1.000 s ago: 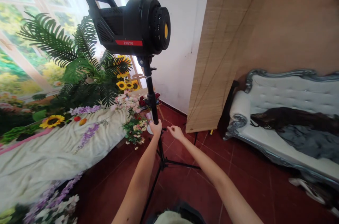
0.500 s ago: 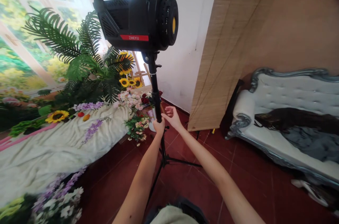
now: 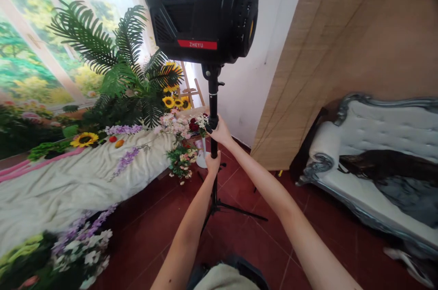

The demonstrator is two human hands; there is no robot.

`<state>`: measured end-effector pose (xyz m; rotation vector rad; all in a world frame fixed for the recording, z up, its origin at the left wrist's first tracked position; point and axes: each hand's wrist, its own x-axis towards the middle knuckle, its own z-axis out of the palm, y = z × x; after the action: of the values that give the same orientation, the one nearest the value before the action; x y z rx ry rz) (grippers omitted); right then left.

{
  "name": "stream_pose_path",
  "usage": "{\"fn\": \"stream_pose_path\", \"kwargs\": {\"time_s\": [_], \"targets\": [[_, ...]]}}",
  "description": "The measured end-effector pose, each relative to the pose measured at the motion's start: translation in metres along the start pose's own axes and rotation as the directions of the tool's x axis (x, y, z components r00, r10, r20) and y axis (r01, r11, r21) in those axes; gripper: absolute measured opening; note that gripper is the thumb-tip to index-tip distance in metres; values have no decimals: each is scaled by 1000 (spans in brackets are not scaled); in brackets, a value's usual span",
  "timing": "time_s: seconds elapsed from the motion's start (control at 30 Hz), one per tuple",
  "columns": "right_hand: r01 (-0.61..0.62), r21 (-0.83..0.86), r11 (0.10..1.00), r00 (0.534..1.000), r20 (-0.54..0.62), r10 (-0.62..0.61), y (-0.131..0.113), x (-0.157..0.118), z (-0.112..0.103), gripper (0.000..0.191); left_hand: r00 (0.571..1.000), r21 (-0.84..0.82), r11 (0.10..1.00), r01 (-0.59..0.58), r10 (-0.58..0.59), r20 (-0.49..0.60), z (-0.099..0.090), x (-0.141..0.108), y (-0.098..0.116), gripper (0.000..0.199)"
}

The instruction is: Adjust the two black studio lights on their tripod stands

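A black studio light (image 3: 205, 20) with a red label sits on top of a black light stand (image 3: 213, 102) in front of me. My left hand (image 3: 213, 162) is wrapped round the stand's pole, low down. Higher up, my right hand (image 3: 221, 132) grips the pole from the right at a black clamp collar (image 3: 212, 124); its fingers are partly hidden behind the pole. The stand's legs (image 3: 239, 211) spread on the red tiled floor below my hands.
To the left, a surface draped in cream cloth (image 3: 78, 198) holds artificial flowers, with palm fronds (image 3: 130, 57) behind it. A bamboo blind (image 3: 290, 80) hangs at centre right. A white tufted sofa (image 3: 386, 121) with dark clothes stands at the right.
My right hand has moved up from beside my left hand to the clamp collar and closed there. The view has shifted, so the light appears further right. My left hand stays on the pole.
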<state>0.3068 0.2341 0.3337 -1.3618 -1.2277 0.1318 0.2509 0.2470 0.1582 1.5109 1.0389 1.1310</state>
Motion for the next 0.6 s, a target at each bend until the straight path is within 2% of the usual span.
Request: {"fn": "stream_pose_path", "kwargs": {"time_s": [0.13,0.33,0.43,0.6], "targets": [[53,-2,999,999,-12,-53,-6,8,-3,31,976,-113,985,-130,147,159,-16,-7,-2,32],[108,-8,994,992,-69,-108,-16,19,-5,30,936,-148,989,-26,76,343,-33,-18,-25,40],[47,-7,999,997,-61,-48,-2,0,3,29,922,-131,990,-58,103,374,-33,-16,-37,38],[-85,-31,996,996,-35,84,44,-58,21,26,923,-171,982,-77,136,360,-24,-6,-59,39]]}}
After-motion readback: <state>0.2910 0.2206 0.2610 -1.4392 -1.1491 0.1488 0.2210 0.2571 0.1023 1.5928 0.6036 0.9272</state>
